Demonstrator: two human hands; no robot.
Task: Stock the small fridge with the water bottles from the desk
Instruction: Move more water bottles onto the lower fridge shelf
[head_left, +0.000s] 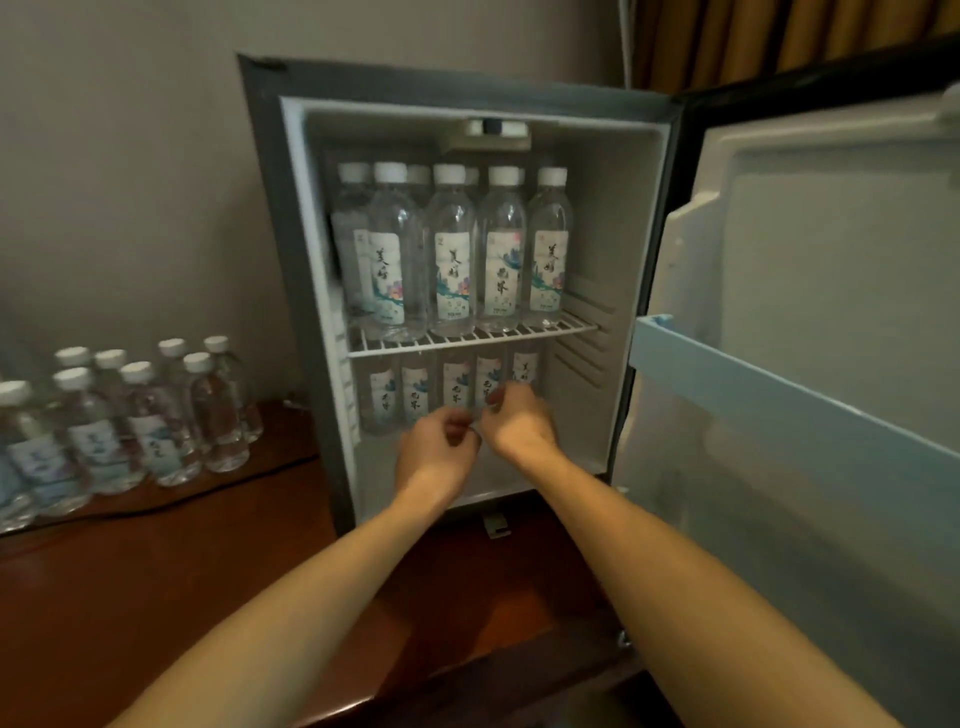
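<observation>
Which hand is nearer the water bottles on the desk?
Left. Left hand is right of the water bottles, low in the fridge; right hand is beside it, farther right.

Left hand (439, 452), right hand (519, 423): both reaching forward at frame centre, bare forearms (311, 597) extending from lower edge, fingers curling inward, hands nearly touching.

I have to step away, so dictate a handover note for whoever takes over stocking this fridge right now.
Left hand and right hand: both low in the fridge, fingers curled; a grip is unclear.
Done: top shelf full of bottles; a back row stands below.
To do: a cluster of desk bottles waits on the desk, beside the fridge. The door is open.
</observation>
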